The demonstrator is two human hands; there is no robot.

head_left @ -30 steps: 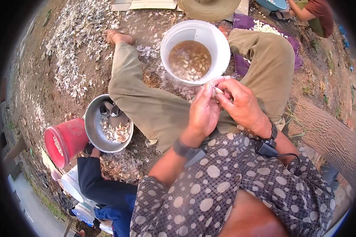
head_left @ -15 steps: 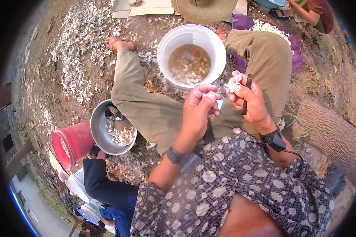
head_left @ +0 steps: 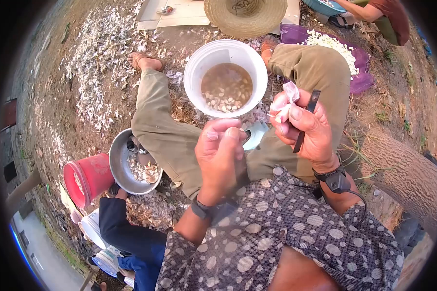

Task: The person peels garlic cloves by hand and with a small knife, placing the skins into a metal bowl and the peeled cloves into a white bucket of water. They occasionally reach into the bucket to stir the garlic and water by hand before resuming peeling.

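My right hand [head_left: 307,127] is closed around a dark, flat-handled knife [head_left: 308,120] and a garlic clove [head_left: 279,116], with pinkish papery skin [head_left: 291,92] sticking up from the fingers. To its left, my left hand [head_left: 221,153] is closed, thumb against the fingers. A pale scrap shows at its knuckle, but whatever the fingertips pinch is hidden. Just beyond both hands stands a white bucket [head_left: 193,72] of cloudy brown water with garlic cloves [head_left: 223,101] in it. A pale bluish thing [head_left: 257,134] lies between my legs, partly hidden by my left hand.
To the left are a metal bowl [head_left: 117,165] of garlic and a red bucket [head_left: 94,174], beside another person's dark sleeve [head_left: 133,223]. Peeled garlic [head_left: 332,44] lies on a purple mesh sack [head_left: 361,83]. A straw hat [head_left: 245,19] is ahead; a log [head_left: 403,165] lies right.
My hands have moved apart, the left one down and leftward. The right hand still grips the knife and clove, its papery skin standing higher. The whole view has shifted slightly.
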